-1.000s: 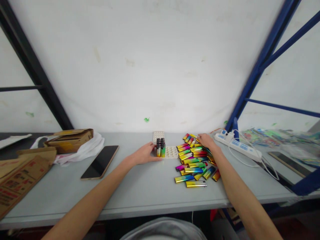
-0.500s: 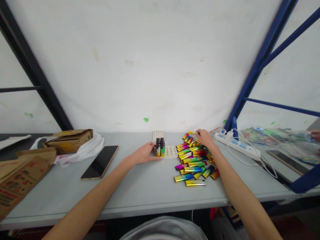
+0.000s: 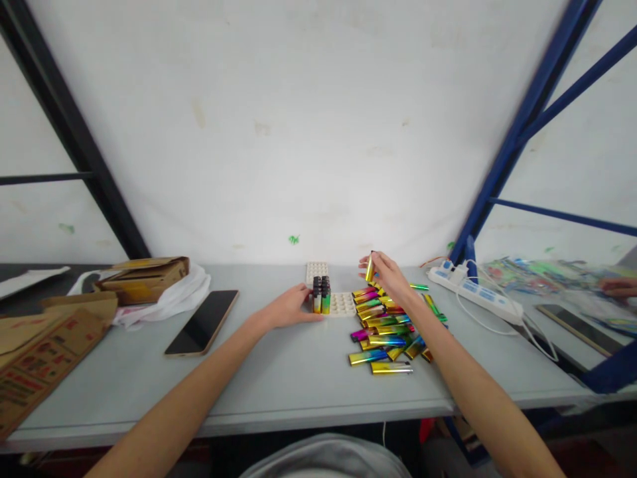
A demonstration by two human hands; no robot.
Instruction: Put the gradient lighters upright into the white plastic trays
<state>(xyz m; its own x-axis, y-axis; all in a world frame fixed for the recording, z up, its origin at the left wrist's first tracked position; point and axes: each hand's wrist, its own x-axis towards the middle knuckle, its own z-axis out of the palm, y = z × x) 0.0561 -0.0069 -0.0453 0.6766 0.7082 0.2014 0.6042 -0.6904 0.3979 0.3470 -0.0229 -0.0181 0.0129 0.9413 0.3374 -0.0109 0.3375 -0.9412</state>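
My right hand (image 3: 391, 275) pinches a gold lighter (image 3: 369, 267), held upright above the far side of the loose pile. My left hand (image 3: 291, 307) wraps round the left end of a white holed tray (image 3: 342, 305), thumb along the front and fingers behind. At that end several black-topped lighters (image 3: 321, 295) stand upright in the tray, close by my left fingers. The tray's right part shows bare holes. Shiny multicoloured lighters (image 3: 385, 330) lie heaped right of the tray, partly covered by my right forearm.
Behind the tray sits another white holed tray (image 3: 317, 271). A phone (image 3: 203, 323), cardboard boxes (image 3: 144, 282) and a white plastic bag (image 3: 186, 292) lie left. On the right are a power strip (image 3: 478, 297), another phone (image 3: 577, 328), blue frame posts (image 3: 512, 153) and another person's hand (image 3: 620, 287).
My right hand has moved left from the back of the pile, and its lighter has turned from lying flat to upright. My left hand has stayed at the tray.
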